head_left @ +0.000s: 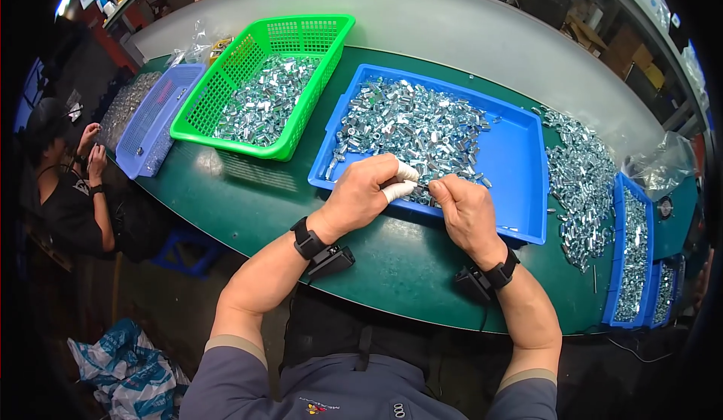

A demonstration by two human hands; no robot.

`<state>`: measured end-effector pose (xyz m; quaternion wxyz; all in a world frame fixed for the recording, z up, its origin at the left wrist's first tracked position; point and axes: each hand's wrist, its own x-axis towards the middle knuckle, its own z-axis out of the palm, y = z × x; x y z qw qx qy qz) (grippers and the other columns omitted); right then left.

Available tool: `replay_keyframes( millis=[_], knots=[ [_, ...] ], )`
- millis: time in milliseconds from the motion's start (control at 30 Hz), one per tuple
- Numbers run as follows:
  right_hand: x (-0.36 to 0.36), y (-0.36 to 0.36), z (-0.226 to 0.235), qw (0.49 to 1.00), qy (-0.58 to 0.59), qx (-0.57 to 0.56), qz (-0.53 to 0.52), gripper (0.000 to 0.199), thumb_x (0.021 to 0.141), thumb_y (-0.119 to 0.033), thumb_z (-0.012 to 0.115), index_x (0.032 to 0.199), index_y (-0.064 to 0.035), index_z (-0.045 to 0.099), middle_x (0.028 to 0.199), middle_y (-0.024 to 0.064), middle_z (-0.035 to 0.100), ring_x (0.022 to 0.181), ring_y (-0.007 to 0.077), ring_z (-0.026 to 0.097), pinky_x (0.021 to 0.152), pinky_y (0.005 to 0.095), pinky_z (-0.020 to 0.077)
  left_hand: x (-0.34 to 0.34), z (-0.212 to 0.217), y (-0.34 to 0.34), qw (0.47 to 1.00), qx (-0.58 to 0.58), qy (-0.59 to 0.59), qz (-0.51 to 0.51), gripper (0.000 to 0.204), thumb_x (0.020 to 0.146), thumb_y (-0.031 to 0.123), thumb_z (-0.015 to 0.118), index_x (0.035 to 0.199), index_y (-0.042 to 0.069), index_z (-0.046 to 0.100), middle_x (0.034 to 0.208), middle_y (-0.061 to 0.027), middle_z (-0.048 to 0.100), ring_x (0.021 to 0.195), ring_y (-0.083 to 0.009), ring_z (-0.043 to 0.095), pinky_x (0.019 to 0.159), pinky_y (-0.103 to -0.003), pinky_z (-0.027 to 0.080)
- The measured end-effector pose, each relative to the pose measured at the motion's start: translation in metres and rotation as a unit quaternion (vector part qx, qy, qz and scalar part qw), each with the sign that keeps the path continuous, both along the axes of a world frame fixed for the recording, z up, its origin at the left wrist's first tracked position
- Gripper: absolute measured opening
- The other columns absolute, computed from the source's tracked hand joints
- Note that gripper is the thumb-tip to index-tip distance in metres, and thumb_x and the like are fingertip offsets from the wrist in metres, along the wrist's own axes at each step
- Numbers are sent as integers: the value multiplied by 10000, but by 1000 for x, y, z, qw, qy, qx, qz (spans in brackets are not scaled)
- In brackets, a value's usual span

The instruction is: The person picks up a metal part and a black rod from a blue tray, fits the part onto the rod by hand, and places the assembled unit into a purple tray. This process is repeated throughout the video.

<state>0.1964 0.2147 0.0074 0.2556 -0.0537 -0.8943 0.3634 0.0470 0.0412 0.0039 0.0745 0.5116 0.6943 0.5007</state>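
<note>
Over the near edge of a blue tray (520,228), my two hands meet with their fingertips almost touching. My left hand (365,194), its thumb and index finger wrapped in white covers, pinches a small metal piece (416,185) that is mostly hidden. Closed beside it, my right hand (468,215) grips a thin dark piece (425,187) pointing toward the left fingertips; its kind is too small to tell. Many short shiny metal cylinders (410,123) lie heaped in the tray, mainly in its left and middle part.
Left of the tray stands a green basket (282,151) of similar parts, then a pale blue basket (135,165). Loose parts (580,187) are piled on the green table (361,269) at right, near narrow blue trays (614,307). Another person (71,187) works at far left.
</note>
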Motion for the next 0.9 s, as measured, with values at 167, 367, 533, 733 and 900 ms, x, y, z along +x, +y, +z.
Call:
replay_keyframes(
  millis=[167,367,533,733,900],
  knots=[
    [-3,-10,0,996,79,-42,-5,133,1027,-121,692,955,-10,708,775,129,692,694,279,675,642,388,512,0,-2,-1,1000,-7,-2,3,177,913,22,803,1086,34,764,969,-77,738,831,-176,707,749,-320,565],
    [1,-1,-2,1000,6,13,18,115,1004,-127,712,961,-20,713,803,140,702,732,313,690,661,416,522,0,-8,0,1000,1,23,1,168,921,39,806,1083,28,765,962,-80,741,838,-173,713,759,-313,569],
    [0,-3,0,1000,18,0,8,102,971,-136,743,982,-36,722,836,145,714,782,356,702,688,456,532,1,-4,0,1000,-8,7,5,164,927,57,809,1084,25,772,963,-82,750,846,-168,717,765,-309,571],
    [1,2,-1,997,66,20,32,92,975,-103,735,991,-13,727,812,128,674,741,314,658,668,410,507,5,4,-4,1000,-21,-16,5,162,939,61,802,1094,18,777,981,-74,764,863,-155,720,771,-312,574],
    [1,0,3,991,124,44,15,97,929,-54,764,1006,-18,717,848,121,660,780,314,652,695,409,511,-3,2,-13,999,-3,-8,35,153,947,54,796,1093,13,774,983,-75,772,865,-148,717,772,-311,573]
  ],
)
